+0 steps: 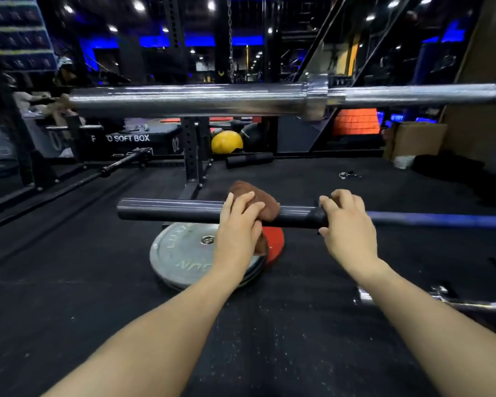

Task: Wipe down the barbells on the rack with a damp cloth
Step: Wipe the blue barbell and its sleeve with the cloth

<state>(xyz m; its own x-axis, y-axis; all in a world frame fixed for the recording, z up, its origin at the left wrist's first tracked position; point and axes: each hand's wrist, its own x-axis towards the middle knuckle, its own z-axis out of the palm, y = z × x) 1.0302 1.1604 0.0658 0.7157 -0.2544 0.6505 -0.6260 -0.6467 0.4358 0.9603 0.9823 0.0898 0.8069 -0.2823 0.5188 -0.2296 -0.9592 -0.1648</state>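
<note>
Upper thick chrome steel barbell sleeve (189, 100): bright polished metal, mirror-glossy, fine streaks. Lower dark grey metal barbell sleeve (169, 209): smooth, satin sheen; its thin shaft (441, 220) reflects blue. Rust-brown terry cloth (265, 203): soft, napped, matt. Round grey cast-metal weight plate (181, 253): dull, worn, raised lettering. Red plate (274, 243): smooth, material unclear. Black rubber floor mat (69, 282): matt, speckled, grainy. Tan cardboard box (418, 138): plain matt paperboard.
</note>
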